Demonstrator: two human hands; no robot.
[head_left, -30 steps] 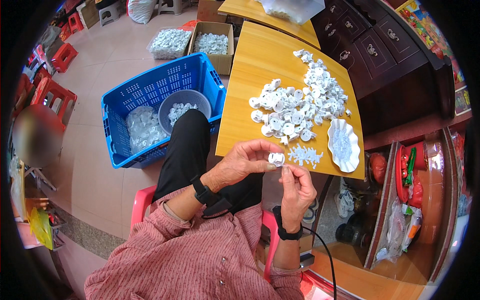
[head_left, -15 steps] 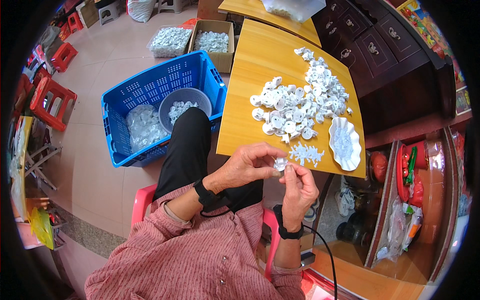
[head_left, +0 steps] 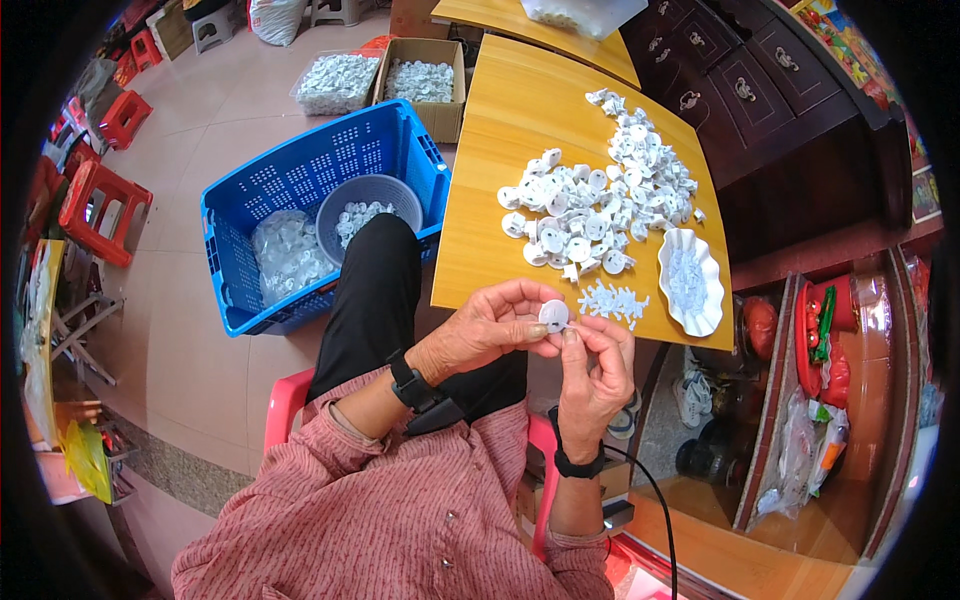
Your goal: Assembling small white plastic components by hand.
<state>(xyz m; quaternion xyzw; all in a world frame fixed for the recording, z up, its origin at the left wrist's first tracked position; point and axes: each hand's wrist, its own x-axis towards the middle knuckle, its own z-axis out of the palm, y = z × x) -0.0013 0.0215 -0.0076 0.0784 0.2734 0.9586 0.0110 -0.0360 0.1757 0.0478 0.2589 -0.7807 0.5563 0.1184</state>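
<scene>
Just below the frame's centre, the left hand (head_left: 490, 330) is pinching a small white disc (head_left: 553, 316) while the right hand (head_left: 596, 365) is closing fingertips on its lower edge. Held off the wooden table (head_left: 500, 180), it could slip floorward.

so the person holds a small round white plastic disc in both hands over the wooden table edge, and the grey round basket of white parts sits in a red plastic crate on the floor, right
Not quite: the crate is blue, not red. The head view shows the grey round basket inside a blue plastic crate on the floor. The rest holds: left hand and right hand pinch the small round white plastic disc by the wooden table edge.
</scene>
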